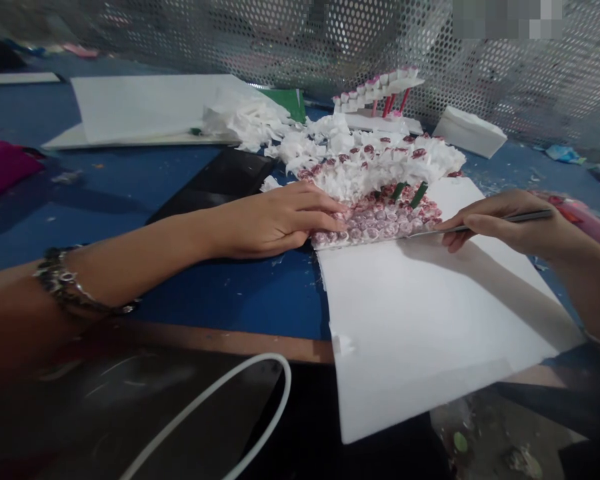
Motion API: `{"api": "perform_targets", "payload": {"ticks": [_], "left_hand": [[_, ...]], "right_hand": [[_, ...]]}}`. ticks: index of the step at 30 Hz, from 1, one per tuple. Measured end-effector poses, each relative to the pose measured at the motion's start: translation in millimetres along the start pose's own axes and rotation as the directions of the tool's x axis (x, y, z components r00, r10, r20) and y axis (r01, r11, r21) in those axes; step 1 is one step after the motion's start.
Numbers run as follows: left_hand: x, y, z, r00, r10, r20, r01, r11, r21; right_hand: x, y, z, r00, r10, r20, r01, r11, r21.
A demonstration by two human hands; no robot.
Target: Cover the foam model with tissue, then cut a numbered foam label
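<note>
- Item: a paper model with rows of lilac rosettes (375, 225) sits at the 11 o'clock end of a white board (445, 313), which overhangs the tabletop (260, 300) at 6 o'clock.
- Left grip: my left hand (275, 220), at the model's 9 o'clock, lies flat with fingers loosely extended over the end rosettes; it appears to steady them and clasps nothing.
- Right grip: my right hand (510, 217), at the model's 4 o'clock, is closed on a slim tool (530, 215), its tip by the rosettes' front edge, at 5 o'clock.
- Step in hand: judged to be working along that front edge; whether the tip cuts, scores or tucks I cannot tell.
- Next move: in my judgement, calls for light, level tool travel along the edge towards 9 o'clock, rosettes held firm, fingertips clear of the tip.
</note>
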State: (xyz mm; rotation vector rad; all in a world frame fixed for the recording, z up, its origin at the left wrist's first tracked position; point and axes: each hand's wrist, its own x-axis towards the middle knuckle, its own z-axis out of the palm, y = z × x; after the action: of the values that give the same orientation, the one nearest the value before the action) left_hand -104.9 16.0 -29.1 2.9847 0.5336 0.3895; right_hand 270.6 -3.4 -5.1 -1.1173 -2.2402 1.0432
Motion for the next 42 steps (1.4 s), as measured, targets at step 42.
{"api": "perform_targets", "payload": {"ticks": [42], "left_hand": [[-1.2,-0.6,-1.2,0.999,-0.025,0.039,0.026,1.000,-0.011]], "right_hand": [[-21.6,5.1,-34.2,0.986,0.093,-0.138,-0.116,0.978,-0.175]]}}
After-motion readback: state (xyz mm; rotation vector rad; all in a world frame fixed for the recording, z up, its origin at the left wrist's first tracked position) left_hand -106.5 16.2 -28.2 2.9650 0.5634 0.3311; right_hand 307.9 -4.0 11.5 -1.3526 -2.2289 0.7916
